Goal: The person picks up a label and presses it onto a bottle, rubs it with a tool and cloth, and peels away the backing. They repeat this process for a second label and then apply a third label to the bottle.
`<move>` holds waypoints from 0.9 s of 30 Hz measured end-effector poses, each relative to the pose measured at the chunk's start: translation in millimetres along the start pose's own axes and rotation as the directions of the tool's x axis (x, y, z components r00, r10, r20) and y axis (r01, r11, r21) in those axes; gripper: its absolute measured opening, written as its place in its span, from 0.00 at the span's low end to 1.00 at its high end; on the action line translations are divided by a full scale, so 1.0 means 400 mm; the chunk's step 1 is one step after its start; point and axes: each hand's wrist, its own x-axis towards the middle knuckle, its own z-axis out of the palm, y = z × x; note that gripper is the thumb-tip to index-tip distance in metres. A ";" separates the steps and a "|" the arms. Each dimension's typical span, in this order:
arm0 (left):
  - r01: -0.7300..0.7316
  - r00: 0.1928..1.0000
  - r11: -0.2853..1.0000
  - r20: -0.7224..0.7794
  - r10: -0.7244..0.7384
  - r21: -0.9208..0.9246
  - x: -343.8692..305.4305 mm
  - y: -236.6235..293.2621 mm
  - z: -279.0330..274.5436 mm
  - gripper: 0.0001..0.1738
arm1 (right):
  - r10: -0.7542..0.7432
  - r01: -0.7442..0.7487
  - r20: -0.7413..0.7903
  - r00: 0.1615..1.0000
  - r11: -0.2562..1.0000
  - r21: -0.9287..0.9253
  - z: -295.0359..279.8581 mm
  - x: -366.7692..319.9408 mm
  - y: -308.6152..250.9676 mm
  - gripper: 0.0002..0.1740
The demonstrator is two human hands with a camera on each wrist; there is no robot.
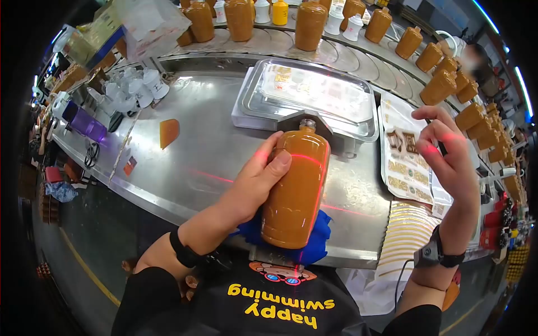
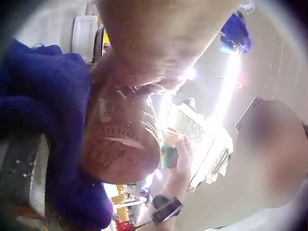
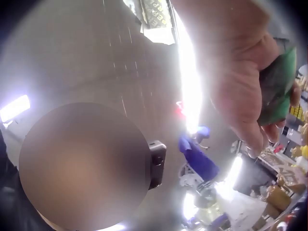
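Observation:
A glossy amber-brown bottle (image 1: pixel 296 190) lies on a blue cloth (image 1: pixel 317 238), its bare threaded neck toward a dark notched rest (image 1: pixel 322 124). My left hand (image 1: pixel 260 179) grips the bottle's side near the shoulder, thumb on top. Red light lines cross the glass. In the left wrist view, the base of the bottle (image 2: pixel 122 154) faces the camera. My right hand (image 1: pixel 448 154) is raised over the right side of the table, fingers bent. The right wrist view shows it pinching a flat green piece (image 3: pixel 279 89), which the hand hides in the head view.
Behind the bottle stands a metal tray (image 1: pixel 367 131) with printed sheets in it. At right, a white tray (image 1: pixel 386 168) bears brown and gold decals, with gold-striped strips (image 1: pixel 406 241) nearer. An amber flat piece (image 1: pixel 169 133) lies at left. Several bottles (image 1: pixel 311 25) line a conveyor behind.

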 end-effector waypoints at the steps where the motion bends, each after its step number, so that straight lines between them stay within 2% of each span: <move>1: -0.010 1.000 1.000 -0.005 0.010 0.013 -0.001 -0.004 -0.003 0.35 | -0.039 0.037 0.043 0.998 0.998 0.057 -0.008 0.014 -0.044 0.09; 4: -0.084 0.994 0.968 -0.054 0.099 0.235 -0.014 0.013 0.004 0.35 | -0.198 0.186 0.089 0.976 0.974 0.129 -0.009 0.054 -0.130 0.08; 7: -0.127 0.989 0.919 -0.029 0.148 0.374 -0.011 -0.006 -0.033 0.36 | -0.152 0.133 0.138 0.979 0.981 0.139 0.020 0.073 -0.156 0.08; 10: -0.150 0.983 0.946 -0.057 0.173 0.288 -0.013 -0.027 -0.035 0.39 | -0.199 0.193 0.124 0.972 0.979 0.064 0.057 0.072 -0.146 0.08; 12: -0.147 0.983 0.934 -0.059 0.175 0.325 -0.019 -0.013 -0.030 0.37 | -0.206 0.208 0.163 0.965 0.978 0.007 0.059 0.073 -0.158 0.08; 16: -0.195 0.970 0.916 -0.069 0.233 0.350 -0.015 -0.018 -0.034 0.34 | -0.241 0.227 0.168 0.956 0.969 0.096 0.037 0.070 -0.202 0.08; 19: -0.215 0.963 0.921 -0.086 0.255 0.324 -0.018 -0.014 -0.031 0.31 | -0.244 0.200 0.256 0.935 0.962 0.186 0.016 0.088 -0.224 0.10; 22: -0.174 0.980 0.929 -0.038 0.197 0.328 -0.021 -0.006 -0.043 0.30 | -0.310 0.265 0.222 0.924 0.941 0.210 0.098 0.121 -0.185 0.09; 25: -0.221 0.969 0.865 0.005 0.245 0.450 -0.027 0.003 -0.058 0.32 | -0.273 0.231 0.222 0.936 0.953 0.196 0.191 0.129 -0.134 0.09; 27: -0.249 0.961 0.893 -0.022 0.277 0.375 -0.033 0.002 -0.038 0.37 | -0.251 0.210 0.207 0.945 0.957 0.202 0.228 0.132 -0.107 0.10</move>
